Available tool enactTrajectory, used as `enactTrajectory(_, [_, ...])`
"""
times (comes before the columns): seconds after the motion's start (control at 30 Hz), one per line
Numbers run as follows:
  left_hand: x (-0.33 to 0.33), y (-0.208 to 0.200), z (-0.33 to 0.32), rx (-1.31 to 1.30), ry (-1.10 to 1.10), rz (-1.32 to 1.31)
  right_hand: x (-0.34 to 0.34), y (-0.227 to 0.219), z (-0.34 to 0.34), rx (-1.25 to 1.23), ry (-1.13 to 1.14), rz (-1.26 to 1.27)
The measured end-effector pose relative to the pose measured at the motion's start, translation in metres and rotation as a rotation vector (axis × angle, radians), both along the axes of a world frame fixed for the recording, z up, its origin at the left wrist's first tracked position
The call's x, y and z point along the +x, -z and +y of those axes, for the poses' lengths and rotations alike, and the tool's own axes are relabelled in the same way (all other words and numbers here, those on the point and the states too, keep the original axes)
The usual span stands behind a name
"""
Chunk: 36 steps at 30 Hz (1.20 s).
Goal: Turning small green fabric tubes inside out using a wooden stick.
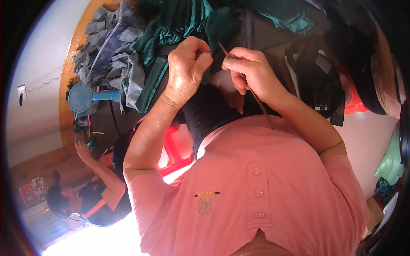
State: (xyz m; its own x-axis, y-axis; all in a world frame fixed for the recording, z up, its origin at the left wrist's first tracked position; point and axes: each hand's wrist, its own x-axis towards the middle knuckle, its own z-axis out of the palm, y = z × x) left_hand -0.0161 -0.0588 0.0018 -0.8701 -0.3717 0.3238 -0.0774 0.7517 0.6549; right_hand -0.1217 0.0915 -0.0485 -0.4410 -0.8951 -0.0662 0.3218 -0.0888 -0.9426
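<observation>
My right hand (252, 70) pinches a thin brown stick (261, 106) between thumb and fingers. One end of the stick points up past the fingertips; its other end reaches down in front of my pink shirt. To its left, my left hand (188, 68) is closed, with thumb and fingers pressed together. Whatever it may hold is hidden. A dark green velvet piece (223, 24) lies just beyond the two hands, and I cannot tell whether the left fingers touch it. Beside my left wrist lies a folded green velvet strip (153, 84).
Stacked green velvet pieces (181, 19) lie on the dark table, with a heap of grey cloth pieces (128, 57) to their left. A small blue fan (80, 97) stands at the left edge. Another person (100, 192) sits at lower left. A black bag (318, 81) is at right.
</observation>
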Motion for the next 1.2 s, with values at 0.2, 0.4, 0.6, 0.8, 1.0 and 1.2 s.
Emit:
enactTrajectory(0.2, [0.014, 0.004, 0.034, 0.191, 0.122, 0.133, -0.001, -0.02, 0.003, -0.15, 0.185, 0.242])
enactTrajectory(0.4, [0.01, -0.038, 0.043, 0.798, 0.018, 0.476, -0.003, -0.03, 0.024, -0.158, 0.192, 0.488])
enactTrajectory(0.6, [0.007, -0.025, 0.041, 0.911, -0.049, 0.542, 0.013, -0.031, 0.028, -0.248, 0.258, 0.522])
enactTrajectory(0.8, [0.009, -0.004, 0.071, 1.001, -0.055, 0.606, 0.027, -0.046, 0.031, -0.239, 0.189, 0.337])
enactTrajectory(1.0, [0.021, -0.009, 0.058, 0.813, -0.111, 0.355, 0.011, -0.036, 0.043, -0.204, 0.271, 0.621])
enactTrajectory(1.2, [0.042, -0.057, 0.057, 0.821, 0.016, 0.351, 0.008, -0.033, 0.05, -0.221, 0.33, 0.803])
